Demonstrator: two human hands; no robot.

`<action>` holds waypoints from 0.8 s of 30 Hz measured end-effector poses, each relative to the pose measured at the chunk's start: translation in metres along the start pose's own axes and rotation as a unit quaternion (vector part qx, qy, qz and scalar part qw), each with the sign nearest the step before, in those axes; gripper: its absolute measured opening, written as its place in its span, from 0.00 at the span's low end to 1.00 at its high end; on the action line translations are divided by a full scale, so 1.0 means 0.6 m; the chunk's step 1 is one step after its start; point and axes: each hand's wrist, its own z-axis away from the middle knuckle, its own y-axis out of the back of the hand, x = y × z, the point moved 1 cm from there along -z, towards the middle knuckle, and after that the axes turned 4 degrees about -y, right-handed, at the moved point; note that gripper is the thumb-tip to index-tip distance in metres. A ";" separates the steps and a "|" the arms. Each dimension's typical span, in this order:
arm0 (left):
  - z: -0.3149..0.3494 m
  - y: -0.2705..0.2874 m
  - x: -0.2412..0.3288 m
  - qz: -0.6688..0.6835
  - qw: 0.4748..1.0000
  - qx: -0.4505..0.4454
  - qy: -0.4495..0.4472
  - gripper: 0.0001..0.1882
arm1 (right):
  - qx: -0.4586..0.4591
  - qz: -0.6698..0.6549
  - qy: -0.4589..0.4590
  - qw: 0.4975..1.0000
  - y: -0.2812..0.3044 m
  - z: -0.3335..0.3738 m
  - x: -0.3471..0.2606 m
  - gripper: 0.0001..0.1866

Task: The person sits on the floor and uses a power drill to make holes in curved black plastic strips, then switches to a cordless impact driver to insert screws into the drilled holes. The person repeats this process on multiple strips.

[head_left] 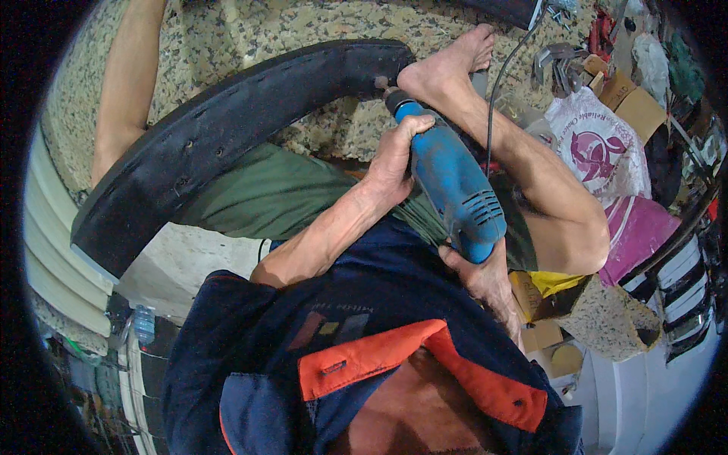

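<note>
Our left hand [396,158] and right hand [487,279] clamp the blue drill [453,178], aimed upper left, long axis steeply diagonal; handle hidden, tip [388,89] indistinct.

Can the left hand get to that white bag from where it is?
Probably not easily: the left hand is gripping the blue drill, and the bent right leg lies between it and the white bag.

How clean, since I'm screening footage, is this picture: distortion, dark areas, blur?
Head view: fisheye corners are black; the pale ribbed sheet at left looks bowed; the blue drill and left hand read clearly; the lower-left clutter is dim and hard to make out.
</note>
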 end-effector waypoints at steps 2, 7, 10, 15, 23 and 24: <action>-0.001 0.000 0.001 -0.001 1.000 0.006 0.010 0.26 | -0.006 -0.009 0.008 1.000 -0.003 -0.002 0.001 0.28; -0.003 -0.005 0.007 -0.010 1.000 0.011 -0.007 0.27 | 0.053 0.066 0.006 0.996 -0.007 -0.016 0.004 0.20; -0.003 -0.007 0.009 -0.018 0.999 0.031 -0.003 0.26 | 0.005 0.039 0.046 0.998 0.001 -0.019 0.000 0.19; -0.009 -0.005 0.017 -0.014 1.000 0.021 0.007 0.27 | 0.015 0.022 0.044 0.999 -0.007 -0.023 -0.015 0.17; -0.009 -0.005 0.025 -0.019 0.999 0.046 -0.009 0.28 | 0.017 0.036 0.093 0.995 -0.007 -0.032 -0.028 0.14; -0.010 -0.005 0.024 -0.017 0.999 0.049 -0.014 0.28 | 0.005 0.028 0.090 0.996 -0.005 -0.034 -0.025 0.14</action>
